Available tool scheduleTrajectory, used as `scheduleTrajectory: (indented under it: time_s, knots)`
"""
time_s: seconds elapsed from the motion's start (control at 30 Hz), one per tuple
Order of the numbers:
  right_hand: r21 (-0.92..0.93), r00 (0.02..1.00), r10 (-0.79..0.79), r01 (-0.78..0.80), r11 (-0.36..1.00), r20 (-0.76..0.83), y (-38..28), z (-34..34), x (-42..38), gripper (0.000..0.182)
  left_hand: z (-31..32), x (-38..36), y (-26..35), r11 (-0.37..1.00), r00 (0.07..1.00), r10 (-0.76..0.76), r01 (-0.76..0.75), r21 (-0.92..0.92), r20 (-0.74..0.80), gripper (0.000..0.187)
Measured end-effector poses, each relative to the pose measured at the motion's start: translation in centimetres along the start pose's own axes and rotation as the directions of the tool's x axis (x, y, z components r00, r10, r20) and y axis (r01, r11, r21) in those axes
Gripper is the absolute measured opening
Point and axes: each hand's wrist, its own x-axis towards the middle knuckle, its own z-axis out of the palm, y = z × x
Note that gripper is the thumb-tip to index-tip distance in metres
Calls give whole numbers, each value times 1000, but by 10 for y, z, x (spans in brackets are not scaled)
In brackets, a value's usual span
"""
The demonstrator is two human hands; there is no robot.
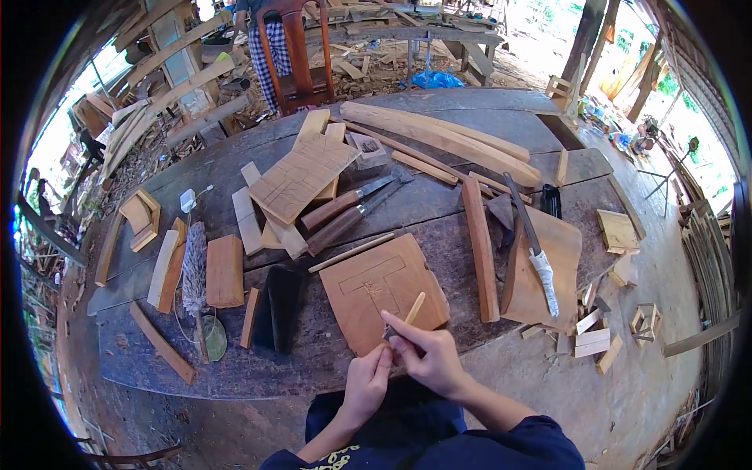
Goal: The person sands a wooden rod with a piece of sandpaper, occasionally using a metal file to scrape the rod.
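A flat wooden board [352, 286] with a T-shaped outline drawn on it lies on the dark table in front of me. Over its lower edge, my right hand [429, 359] grips a thin light wooden stick [416, 307] that points up and away. Close beside it, my left hand [368, 384] is closed in a pinch, its fingertips near the right hand's fingers; what they hold is too small to make out. Another thin stick [351, 253] rests along the board's far edge. Two wooden-handled chisels [333, 210] lie beyond it.
The worktable [313, 365] carries a second marked board [305, 178], wood blocks [225, 272], a brush [194, 268], a black object [278, 309], a reddish bar [480, 249] and a tool with a white-wrapped handle [544, 283]. Behind a wooden chair [295, 59] stands a person [266, 53].
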Motion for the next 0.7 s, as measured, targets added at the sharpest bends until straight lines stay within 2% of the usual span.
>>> scheduleTrajectory:
  time_s: [0.07,0.1,0.2,0.23,0.27,0.33,0.37,0.4,0.47,0.53,0.6,0.63,0.67,0.7]
  knots:
    - [36,994,9,-5,999,-105,11,-8,11,37,-1,1,3,1000,1000,3,-3,18,12,34]
    - [94,977,25,-5,996,-212,12,-12,20,36,-1,1,5,999,999,-33,32,17,36,34]
    - [114,953,20,15,993,-303,12,-10,24,37,2,1,5,998,997,-67,67,-2,50,34]
    - [105,980,21,0,994,-196,12,-7,17,37,3,0,4,997,996,-73,73,-18,42,34]
    - [105,980,20,1,994,-198,9,-9,13,37,5,0,0,997,997,-71,71,-17,43,34]
    - [-16,990,104,-103,995,98,-6,-15,6,34,7,0,-6,996,1000,31,-31,-86,2,36]
    - [153,998,58,-57,987,-5,7,-9,8,34,6,0,-6,996,1000,30,-30,-85,3,36]
    - [154,998,61,-59,986,-5,11,-12,14,34,5,1,-1,998,999,-8,10,-66,34,36]
    - [181,954,109,-59,982,-280,14,-23,27,33,5,-2,3,998,997,-47,50,-46,68,36]
    - [220,946,149,-86,972,-289,9,-20,23,33,8,-2,4,995,995,-65,70,-73,74,36]
    - [168,990,79,-59,984,-116,5,-10,9,32,7,-2,3,997,997,-35,39,-68,62,36]
    - [72,987,156,-157,985,28,-8,-16,5,31,6,-2,2,998,999,-13,16,-61,48,37]
    - [76,987,156,-158,985,27,-5,-16,7,31,5,-2,2,998,999,-14,17,-57,50,37]
    - [94,993,108,-103,990,-55,3,-17,9,31,5,-3,3,998,998,-28,31,-52,61,37]
